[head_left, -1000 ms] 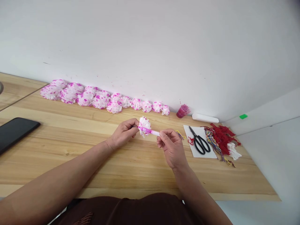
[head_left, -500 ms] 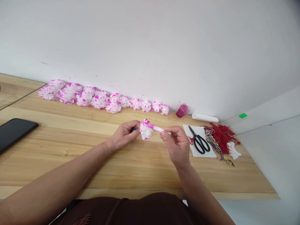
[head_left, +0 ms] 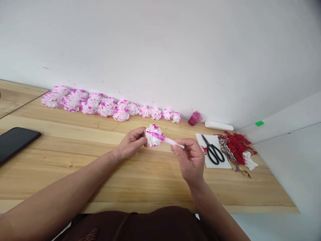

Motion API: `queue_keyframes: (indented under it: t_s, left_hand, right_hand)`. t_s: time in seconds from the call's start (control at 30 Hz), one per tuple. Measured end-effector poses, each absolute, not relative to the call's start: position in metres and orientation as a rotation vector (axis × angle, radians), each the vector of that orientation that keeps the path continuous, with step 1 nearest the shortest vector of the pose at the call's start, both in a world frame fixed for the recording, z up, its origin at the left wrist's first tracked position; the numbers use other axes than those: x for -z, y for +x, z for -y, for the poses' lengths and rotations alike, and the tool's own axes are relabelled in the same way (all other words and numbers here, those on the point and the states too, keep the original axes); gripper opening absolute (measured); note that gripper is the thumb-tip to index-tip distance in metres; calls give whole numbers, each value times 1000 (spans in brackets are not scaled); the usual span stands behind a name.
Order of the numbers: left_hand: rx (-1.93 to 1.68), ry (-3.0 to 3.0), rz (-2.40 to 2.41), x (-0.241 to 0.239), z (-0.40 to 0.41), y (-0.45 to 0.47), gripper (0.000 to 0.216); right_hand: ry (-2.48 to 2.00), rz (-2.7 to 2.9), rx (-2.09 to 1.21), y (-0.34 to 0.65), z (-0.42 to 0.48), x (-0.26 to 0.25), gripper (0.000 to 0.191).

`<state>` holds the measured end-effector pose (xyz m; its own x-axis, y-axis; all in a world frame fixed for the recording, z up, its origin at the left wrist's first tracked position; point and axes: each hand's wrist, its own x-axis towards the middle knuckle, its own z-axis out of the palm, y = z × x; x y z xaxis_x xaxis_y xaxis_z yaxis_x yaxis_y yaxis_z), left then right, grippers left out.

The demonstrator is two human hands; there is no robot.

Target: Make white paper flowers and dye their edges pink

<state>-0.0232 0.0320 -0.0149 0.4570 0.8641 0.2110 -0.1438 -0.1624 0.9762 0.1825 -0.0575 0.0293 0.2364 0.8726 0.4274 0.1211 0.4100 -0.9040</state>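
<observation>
My left hand (head_left: 131,143) is closed on a small ruffled paper flower (head_left: 153,142), white with magenta blotches, holding it from behind by its left side. Between the thumb and fingers of my right hand (head_left: 189,159) is a slim white marker-like pen (head_left: 165,139), its front half stained magenta. The pen slants up to the left across the front of the flower, with its dark tip over the petals. Whether the tip touches the paper is hard to make out. The fingertips of my left hand are partly hidden behind the flower.
Along the wall runs a row of magenta-spotted paper flowers (head_left: 106,107). A cup of magenta liquid (head_left: 195,118) and a white roll (head_left: 218,125) stand right of it. Black scissors (head_left: 213,150) lie on white paper beside colored cords (head_left: 227,150) and red yarn (head_left: 238,145). A phone (head_left: 17,142) lies left.
The flower has turned so its ruffled face shows more fully, and has shifted slightly left. The pen's rear end has dropped a little with my right hand.
</observation>
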Motion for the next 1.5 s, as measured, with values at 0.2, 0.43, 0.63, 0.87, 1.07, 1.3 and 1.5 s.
queue_keyframes:
  t_s: [0.2,0.43,0.63,0.87,1.07,1.3,1.5]
  left_hand:
    - [-1032,1248,-530,20,-32,-20,13]
    - [-1019,956,-555,19,-31,-17,23]
    - [-980,873,-548,19,-32,-18,29]
    - [-925,818,-530,18,-33,-19,30]
    - [-856,781,-490,20,-33,-21,32]
    - [-825,750,-457,16,-31,-21,44]
    - [-818,696,-411,16,-32,-23,35]
  right_hand:
    - [-1071,1071,-939,175,56,-18,13]
    - [-993,948,-1021,189,50,-24,19]
    - [-1118,1199,-847,189,55,-24,16]
    - [-1065,1099,-868,197,52,-28,15]
    - [-1099,1204,-977,191,52,-33,16]
    - [-1067,1101,-954,196,48,-28,17]
    - [-1011,1121,-1053,199,46,-20,16]
